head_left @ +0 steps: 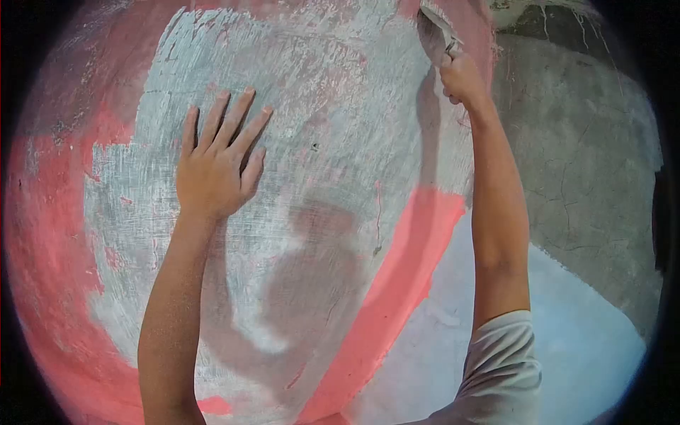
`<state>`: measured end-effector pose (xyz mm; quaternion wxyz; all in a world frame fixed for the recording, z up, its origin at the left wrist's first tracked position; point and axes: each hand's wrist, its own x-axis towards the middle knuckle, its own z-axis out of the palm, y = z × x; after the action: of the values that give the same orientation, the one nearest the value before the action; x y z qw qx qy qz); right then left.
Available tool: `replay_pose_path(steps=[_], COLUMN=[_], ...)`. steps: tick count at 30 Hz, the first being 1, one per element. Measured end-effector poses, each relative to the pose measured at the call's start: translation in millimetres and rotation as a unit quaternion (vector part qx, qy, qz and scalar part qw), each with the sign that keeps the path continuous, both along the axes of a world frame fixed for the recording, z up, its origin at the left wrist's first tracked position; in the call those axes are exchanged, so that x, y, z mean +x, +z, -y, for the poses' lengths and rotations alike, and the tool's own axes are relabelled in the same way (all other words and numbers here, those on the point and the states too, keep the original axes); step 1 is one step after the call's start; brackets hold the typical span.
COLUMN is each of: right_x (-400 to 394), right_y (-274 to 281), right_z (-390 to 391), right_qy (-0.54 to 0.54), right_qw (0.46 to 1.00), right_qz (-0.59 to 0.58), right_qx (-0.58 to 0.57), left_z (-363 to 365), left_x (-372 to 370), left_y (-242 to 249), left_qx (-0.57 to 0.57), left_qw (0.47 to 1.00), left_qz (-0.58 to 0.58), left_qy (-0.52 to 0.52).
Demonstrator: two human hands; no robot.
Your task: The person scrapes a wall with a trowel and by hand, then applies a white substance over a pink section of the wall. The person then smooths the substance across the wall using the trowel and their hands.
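Head view, left hand released, fingers spread, palm flat on the scraped grey patch of the pink wall, right hand at one o'clock, grip clenched around a scraper, blade touching the wall, white sleeve at five o'clock

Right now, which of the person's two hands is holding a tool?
The right hand, raised high, grips a scraper against the wall; the left hand lies flat and empty.

Likely renovation site: scraped wall.
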<state>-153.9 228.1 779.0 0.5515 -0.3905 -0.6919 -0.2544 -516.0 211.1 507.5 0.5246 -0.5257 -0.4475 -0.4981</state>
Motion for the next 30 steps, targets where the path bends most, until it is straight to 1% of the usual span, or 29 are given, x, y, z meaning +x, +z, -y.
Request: replay_pose_path(steps=[1, 2, 4, 6, 9, 10, 12, 14, 15, 17, 18, 21, 24, 25, 27, 30], right_x=[-1.4, 3.0, 16.4, 29.7, -8.5, -10.2, -5.4, 1.3, 5.2, 8.6, 1.8, -11.3, -18.0, -21.3, -18.5, -32.0], right_y=[-9.7, -28.3, -43.4, -35.9, 0.2, 10.5, -6.1, -37.3, -52.8, -65.5, -60.2, 5.5, 37.5, 23.1, -28.2, -61.1], right_z=[1.3, 5.1, -12.5, -19.5, 25.5, 21.0, 11.4, -2.4, -11.4, -24.3, -16.7, 0.0, 0.3, 8.6, 28.9, 47.8], right_qy=[0.0, -0.029, -0.061, -0.083, -0.061, -0.069, -0.063, -0.064, -0.065, -0.071, -0.083, -0.045, 0.009, 0.018, 0.033, 0.002], right_qw=[1.0, 0.999, 0.992, 0.991, 0.997, 0.995, 0.997, 0.992, 0.987, 0.972, 0.973, 0.997, 0.998, 0.999, 0.999, 0.998], right_qz=[0.01, 0.01, 0.063, 0.064, -0.013, 0.006, 0.051, 0.078, 0.089, 0.121, 0.109, 0.062, -0.007, 0.002, 0.014, -0.013], right_qx=[0.006, 0.014, 0.093, 0.079, -0.045, -0.071, 0.008, 0.078, 0.116, 0.186, 0.183, 0.034, -0.06, -0.05, -0.027, -0.063], left_z=[0.8, 1.3, 1.1, 3.2, 2.6, 2.7, 4.3, 6.5, 5.8, 1.1, 2.3, 1.4, -0.9, -0.5, -1.8, -1.9], left_x=[-0.3, 0.0, -2.1, -1.6, 1.5, 1.4, 0.9, 0.5, -2.3, -1.4, -1.3, -1.1, -2.0, -2.2, -3.0, -1.7], left_y=[0.3, 0.1, 0.2, -0.2, 0.6, 0.7, 1.7, 1.8, 3.0, 0.1, 0.2, 0.1, -1.5, -1.6, -2.3, -1.6], left_qx=[-0.003, -0.005, 0.004, 0.001, 0.002, 0.001, -0.002, -0.003, 0.001, 0.005, 0.008, 0.005, -0.003, -0.004, 0.001, 0.007], left_qw=[1.0, 1.0, 1.0, 1.0, 1.0, 1.0, 1.0, 1.0, 1.0, 1.0, 1.0, 1.0, 1.0, 1.0, 1.0, 1.0], left_qz=[0.0, -0.001, -0.009, -0.011, -0.006, -0.006, -0.01, -0.012, -0.014, -0.007, -0.008, -0.006, -0.002, -0.004, -0.008, -0.002], left_qy=[0.001, 0.002, 0.005, 0.001, 0.003, 0.006, 0.006, 0.002, 0.003, -0.002, -0.01, -0.011, -0.008, -0.01, -0.013, -0.016])
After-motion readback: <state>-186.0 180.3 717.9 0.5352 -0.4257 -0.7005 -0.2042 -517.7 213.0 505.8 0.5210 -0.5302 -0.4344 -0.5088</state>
